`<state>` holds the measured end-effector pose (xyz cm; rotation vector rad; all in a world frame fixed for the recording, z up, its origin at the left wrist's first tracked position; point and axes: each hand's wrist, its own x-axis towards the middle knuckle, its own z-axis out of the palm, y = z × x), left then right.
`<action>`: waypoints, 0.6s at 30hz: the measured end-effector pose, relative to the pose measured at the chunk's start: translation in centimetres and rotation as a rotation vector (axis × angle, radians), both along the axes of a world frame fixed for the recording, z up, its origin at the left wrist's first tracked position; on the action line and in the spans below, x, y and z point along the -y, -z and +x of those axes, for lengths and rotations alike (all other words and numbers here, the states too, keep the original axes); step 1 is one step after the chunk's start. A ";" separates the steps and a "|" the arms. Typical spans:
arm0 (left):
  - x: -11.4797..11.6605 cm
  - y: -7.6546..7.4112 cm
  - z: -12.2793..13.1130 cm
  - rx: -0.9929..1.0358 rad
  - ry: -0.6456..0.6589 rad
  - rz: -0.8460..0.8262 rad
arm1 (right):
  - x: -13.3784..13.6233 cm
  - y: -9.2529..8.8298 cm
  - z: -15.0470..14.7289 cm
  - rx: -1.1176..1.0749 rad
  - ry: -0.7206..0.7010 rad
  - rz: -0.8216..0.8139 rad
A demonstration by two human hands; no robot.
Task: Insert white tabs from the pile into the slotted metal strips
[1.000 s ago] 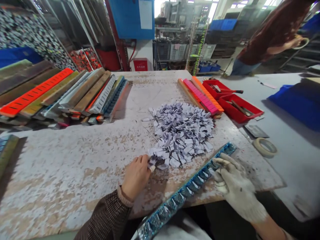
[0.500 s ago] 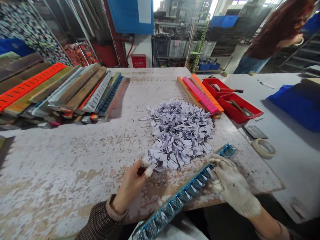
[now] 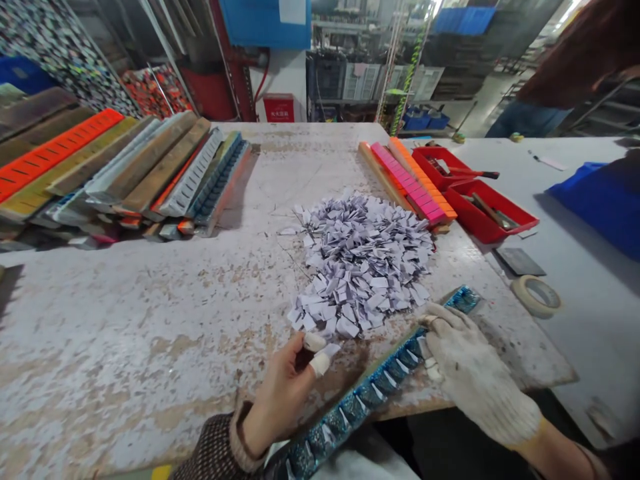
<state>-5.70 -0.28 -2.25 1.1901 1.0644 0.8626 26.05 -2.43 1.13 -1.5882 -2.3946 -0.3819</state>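
My left hand, with white coverings on thumb and forefinger, pinches a small white paper piece just in front of the heap of paper pieces. A long blue slotted strip slants from the lower middle up to the right, across the table's front edge. White pieces stick out of several of its slots. My right hand, in a white knitted glove, closes over the strip near its upper end. The glove hides part of the strip there, and a white piece shows by its fingertips.
Slotted bars in several colours lie stacked at the left. Pink and orange bars lie behind the heap, beside red trays of tools. A tape roll and a grey plate lie at the right. Another person stands at the back right.
My left hand has moved right from the edge of the heap toward the strip, with a paper piece now showing in its pinch. My right hand stays on the strip. The view has shifted slightly.
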 end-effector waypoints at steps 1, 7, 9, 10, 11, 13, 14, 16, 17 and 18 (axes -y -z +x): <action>0.3 0.0 0.4 0.021 0.011 -0.021 | -0.1 -0.1 0.0 0.001 -0.008 -0.034; 1.1 -0.6 2.6 0.139 0.100 -0.114 | -1.4 -0.4 0.7 -0.065 -0.060 -0.184; 1.2 -0.8 3.0 0.184 0.143 -0.141 | -1.7 -0.5 0.7 -0.019 -0.083 -0.221; 1.3 -0.9 3.1 0.197 0.160 -0.155 | -1.9 -0.6 0.8 0.004 -0.113 -0.239; 1.3 -1.0 3.2 0.200 0.173 -0.170 | -2.1 -0.6 0.9 0.015 -0.146 -0.256; 1.4 -1.2 3.3 0.200 0.191 -0.199 | -2.4 -0.6 1.2 0.000 -0.196 -0.277; 1.4 -1.2 3.4 0.204 0.194 -0.209 | -2.5 -0.6 1.3 -0.015 -0.198 -0.277; 1.4 -1.3 3.6 0.213 0.194 -0.213 | -2.5 -0.4 1.4 -0.037 -0.174 -0.264; 1.4 -1.2 3.7 0.213 0.194 -0.207 | -2.5 -0.4 1.3 -0.041 -0.174 -0.256; 1.5 -1.2 3.8 0.213 0.194 -0.202 | -2.4 -0.3 1.3 -0.044 -0.186 -0.247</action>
